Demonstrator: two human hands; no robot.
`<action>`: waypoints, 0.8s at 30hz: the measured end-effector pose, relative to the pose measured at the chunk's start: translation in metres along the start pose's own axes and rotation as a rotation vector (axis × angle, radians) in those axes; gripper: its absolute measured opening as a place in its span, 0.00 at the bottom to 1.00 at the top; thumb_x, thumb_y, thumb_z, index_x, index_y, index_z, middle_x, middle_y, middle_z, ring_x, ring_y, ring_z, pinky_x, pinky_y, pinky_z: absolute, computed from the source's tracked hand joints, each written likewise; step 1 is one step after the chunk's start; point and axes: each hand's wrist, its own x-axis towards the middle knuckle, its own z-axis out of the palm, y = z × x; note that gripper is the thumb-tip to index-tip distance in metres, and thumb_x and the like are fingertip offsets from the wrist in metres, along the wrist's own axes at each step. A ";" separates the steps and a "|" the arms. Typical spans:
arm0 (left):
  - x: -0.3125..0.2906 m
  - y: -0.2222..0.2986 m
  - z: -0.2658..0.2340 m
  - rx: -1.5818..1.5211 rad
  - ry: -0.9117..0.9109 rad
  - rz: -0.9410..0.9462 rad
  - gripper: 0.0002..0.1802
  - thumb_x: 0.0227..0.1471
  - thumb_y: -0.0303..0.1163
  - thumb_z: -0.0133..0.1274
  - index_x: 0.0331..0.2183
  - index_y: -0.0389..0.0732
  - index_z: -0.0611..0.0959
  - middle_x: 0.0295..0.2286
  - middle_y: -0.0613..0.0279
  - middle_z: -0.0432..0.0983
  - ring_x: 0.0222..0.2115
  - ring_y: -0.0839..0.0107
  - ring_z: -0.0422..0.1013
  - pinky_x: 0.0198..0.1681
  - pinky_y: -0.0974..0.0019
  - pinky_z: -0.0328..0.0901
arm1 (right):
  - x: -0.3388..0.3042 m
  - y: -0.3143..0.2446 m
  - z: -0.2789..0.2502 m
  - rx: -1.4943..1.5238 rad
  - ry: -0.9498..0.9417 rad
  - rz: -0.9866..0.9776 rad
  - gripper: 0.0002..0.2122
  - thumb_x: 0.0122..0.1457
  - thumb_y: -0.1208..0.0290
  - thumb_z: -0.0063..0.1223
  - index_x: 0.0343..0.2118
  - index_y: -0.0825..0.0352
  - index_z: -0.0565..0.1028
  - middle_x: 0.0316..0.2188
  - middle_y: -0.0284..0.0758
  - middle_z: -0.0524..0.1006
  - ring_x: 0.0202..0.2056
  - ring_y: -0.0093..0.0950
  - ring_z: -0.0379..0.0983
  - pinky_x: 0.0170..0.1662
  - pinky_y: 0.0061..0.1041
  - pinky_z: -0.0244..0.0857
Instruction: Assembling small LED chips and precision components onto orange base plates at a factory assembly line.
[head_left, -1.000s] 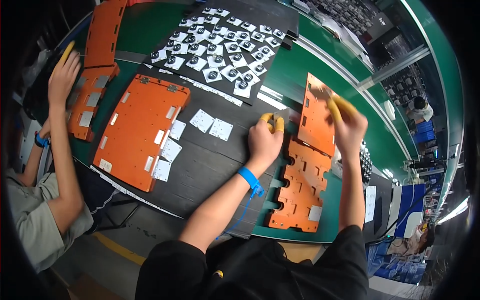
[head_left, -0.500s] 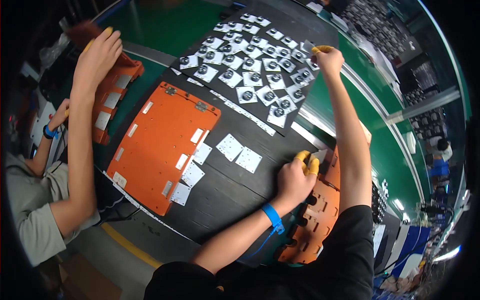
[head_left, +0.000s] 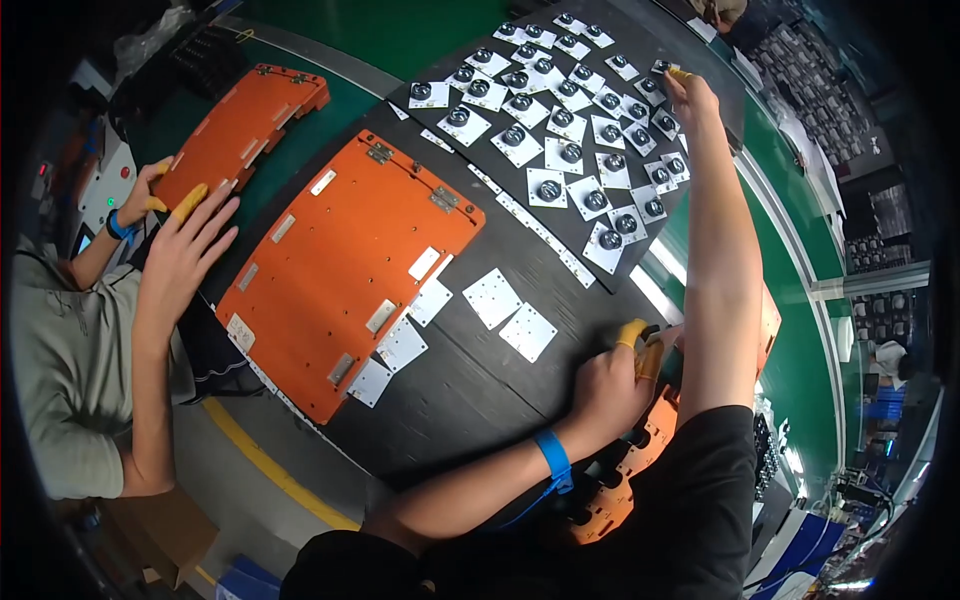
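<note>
Right hand [head_left: 688, 95] pinched a light, stiff knobbed plate [head_left: 664, 68], best taken by its edges; left hand [head_left: 610, 385] curled, gripping the orange panel [head_left: 640, 440] beside the black mat [head_left: 480, 390].

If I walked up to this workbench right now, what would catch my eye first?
Probably the big orange plate lying flat in the middle of the dark bench, with a few white squares loose beside it. Beyond it, rows of small white cards carrying round black parts fill a dark mat, where the right hand reaches to the far edge. The left hand, fingertips capped in yellow, rests near another orange piece.
</note>
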 end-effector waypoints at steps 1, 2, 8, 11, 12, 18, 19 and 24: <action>0.000 -0.002 -0.002 0.009 -0.005 -0.003 0.16 0.53 0.31 0.53 0.38 0.27 0.76 0.13 0.48 0.70 0.17 0.49 0.71 0.18 0.56 0.63 | -0.006 0.005 0.003 -0.013 -0.018 0.015 0.09 0.55 0.89 0.44 0.39 0.86 0.69 0.37 0.51 0.73 0.31 0.36 0.78 0.33 0.16 0.77; 0.000 -0.003 -0.004 0.015 -0.012 -0.004 0.16 0.53 0.31 0.53 0.38 0.27 0.76 0.13 0.48 0.70 0.17 0.49 0.71 0.18 0.56 0.63 | -0.012 0.011 0.004 0.027 0.003 -0.016 0.10 0.55 0.88 0.44 0.41 0.86 0.69 0.36 0.50 0.73 0.27 0.31 0.77 0.25 0.12 0.74; 0.002 0.008 -0.006 -0.055 0.007 -0.049 0.14 0.54 0.30 0.53 0.39 0.29 0.76 0.18 0.46 0.75 0.21 0.50 0.74 0.20 0.56 0.65 | -0.065 -0.023 -0.016 -0.106 -0.178 -0.081 0.13 0.54 0.87 0.38 0.41 0.87 0.68 0.40 0.54 0.73 0.37 0.40 0.78 0.39 0.25 0.77; 0.000 -0.001 -0.003 -0.087 0.021 -0.057 0.15 0.55 0.37 0.52 0.39 0.34 0.77 0.17 0.45 0.74 0.21 0.46 0.73 0.22 0.51 0.67 | -0.148 -0.047 -0.030 -0.311 -0.377 -0.207 0.15 0.56 0.83 0.35 0.44 0.86 0.68 0.41 0.51 0.74 0.43 0.35 0.76 0.44 0.18 0.72; 0.000 0.003 -0.003 -0.090 -0.017 -0.077 0.16 0.55 0.37 0.51 0.39 0.34 0.77 0.17 0.45 0.74 0.21 0.46 0.73 0.22 0.50 0.67 | -0.181 -0.067 -0.045 -0.469 -0.440 -0.210 0.15 0.57 0.84 0.36 0.46 0.85 0.68 0.40 0.50 0.76 0.46 0.33 0.75 0.42 0.16 0.70; 0.007 -0.001 0.000 -0.090 0.025 0.032 0.13 0.54 0.31 0.55 0.35 0.30 0.77 0.15 0.50 0.73 0.15 0.65 0.71 0.20 0.61 0.63 | -0.396 -0.086 -0.158 -0.980 -0.598 -0.196 0.08 0.59 0.76 0.53 0.38 0.76 0.76 0.29 0.32 0.76 0.31 0.19 0.72 0.35 0.18 0.67; 0.007 -0.001 0.002 -0.097 0.051 0.057 0.12 0.54 0.32 0.56 0.34 0.31 0.77 0.16 0.51 0.74 0.16 0.65 0.72 0.20 0.62 0.63 | -0.423 -0.085 -0.180 -1.154 -0.552 -0.413 0.08 0.58 0.76 0.55 0.37 0.76 0.76 0.28 0.33 0.77 0.27 0.19 0.72 0.32 0.18 0.68; 0.012 0.002 -0.005 -0.088 0.013 0.013 0.13 0.54 0.34 0.55 0.34 0.31 0.78 0.11 0.55 0.71 0.12 0.61 0.71 0.16 0.61 0.60 | -0.522 -0.072 -0.286 -1.354 0.065 -0.335 0.08 0.56 0.72 0.58 0.28 0.74 0.76 0.17 0.39 0.74 0.20 0.23 0.72 0.24 0.23 0.63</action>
